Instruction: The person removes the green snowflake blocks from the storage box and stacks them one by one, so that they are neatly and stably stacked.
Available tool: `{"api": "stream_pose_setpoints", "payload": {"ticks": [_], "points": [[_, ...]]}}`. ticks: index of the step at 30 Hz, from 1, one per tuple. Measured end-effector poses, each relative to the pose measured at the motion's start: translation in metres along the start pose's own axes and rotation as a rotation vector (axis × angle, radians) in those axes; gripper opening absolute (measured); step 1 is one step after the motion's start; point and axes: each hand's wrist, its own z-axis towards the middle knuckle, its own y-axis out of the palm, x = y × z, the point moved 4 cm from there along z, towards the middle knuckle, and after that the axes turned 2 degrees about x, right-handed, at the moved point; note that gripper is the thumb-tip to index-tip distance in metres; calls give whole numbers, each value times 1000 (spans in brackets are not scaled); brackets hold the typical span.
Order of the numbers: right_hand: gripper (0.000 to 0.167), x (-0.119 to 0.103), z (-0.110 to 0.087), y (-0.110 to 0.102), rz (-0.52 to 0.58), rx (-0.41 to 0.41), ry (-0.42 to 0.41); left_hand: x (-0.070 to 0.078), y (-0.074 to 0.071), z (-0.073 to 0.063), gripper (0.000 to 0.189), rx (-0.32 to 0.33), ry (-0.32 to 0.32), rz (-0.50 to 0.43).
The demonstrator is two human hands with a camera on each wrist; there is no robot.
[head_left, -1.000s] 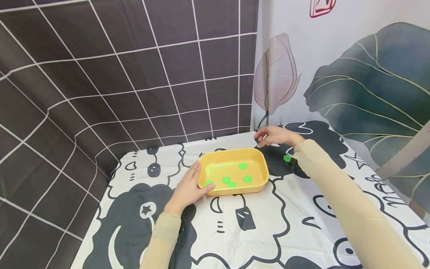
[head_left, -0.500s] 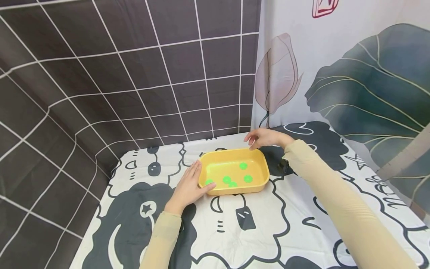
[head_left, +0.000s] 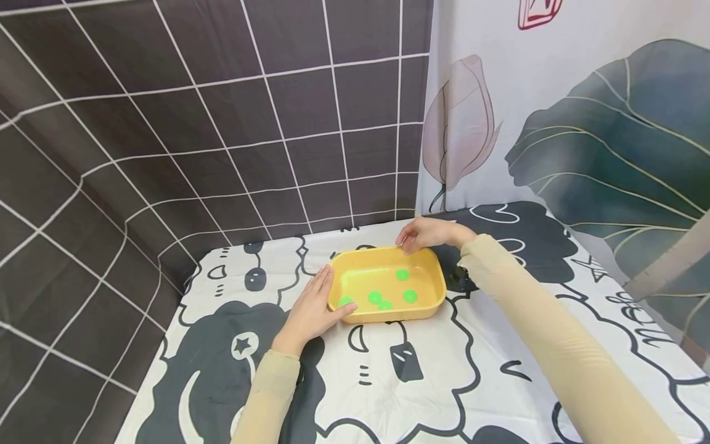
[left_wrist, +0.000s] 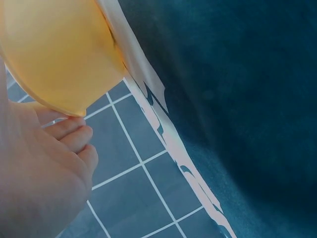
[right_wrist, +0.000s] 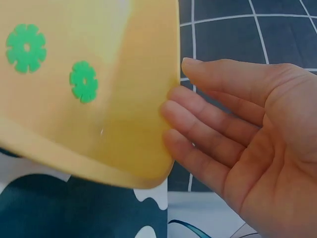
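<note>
A shallow yellow plastic tub stands on the patterned cloth, holding several green notched snowflake discs. My left hand grips its left end, the thumb over the near-left rim and the fingers along the outer side. In the left wrist view those fingers meet the tub's edge. My right hand is at the far right part of the rim, its fingers loosely bent. The right wrist view has its fingertips at the tub's edge and the thumb apart; nothing shows between them.
A white cloth with black cartoon prints covers the surface. Behind it hangs a dark curtain with a white grid, and at the right a pale curtain with printed flower and leaf shapes.
My right hand has moved left and slightly down to the tub's far rim. A green disc right of the tub, seen earlier, is now out of sight. My left hand has kept its place.
</note>
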Motion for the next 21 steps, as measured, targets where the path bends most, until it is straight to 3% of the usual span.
{"api": "stream_pose_setpoints", "payload": {"ticks": [9,21], "points": [[31,0,-1,8,92,-30,47,1,2,-1,106,-7,-6,-5],[37,4,6,24,140,2,158,-1,1,0,107,1,-2,-8]]}}
